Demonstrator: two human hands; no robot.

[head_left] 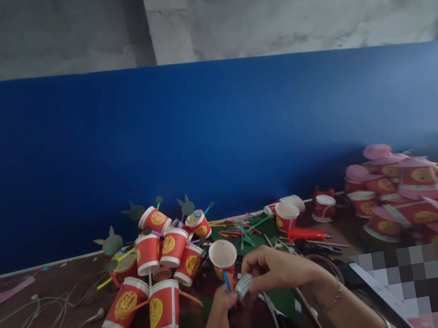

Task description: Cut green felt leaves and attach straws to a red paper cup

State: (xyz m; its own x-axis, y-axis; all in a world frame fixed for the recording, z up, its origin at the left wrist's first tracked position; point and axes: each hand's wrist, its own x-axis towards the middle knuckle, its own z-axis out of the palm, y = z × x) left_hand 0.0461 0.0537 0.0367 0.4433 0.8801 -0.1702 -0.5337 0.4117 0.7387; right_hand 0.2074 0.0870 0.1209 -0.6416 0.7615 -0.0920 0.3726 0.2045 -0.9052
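Note:
Near the bottom centre, my left hand (227, 318) is closed around a blue straw (230, 295) and an orange one beside it, both roughly upright. My right hand (271, 269) pinches a small pale roll that looks like clear tape (244, 286), held against the fingertips of my left hand. Just beyond both hands stands an open red and white paper cup (223, 255). Scissors (274, 313) with a dark handle lie below my right wrist.
Red cups with sticks and straws are piled at left (148, 253). White earphone cables (60, 316) lie farther left. A red glue gun (308, 234) and wooden sticks are at right, beyond them cups with pink paper (420, 173). A blue panel (214, 131) borders the table.

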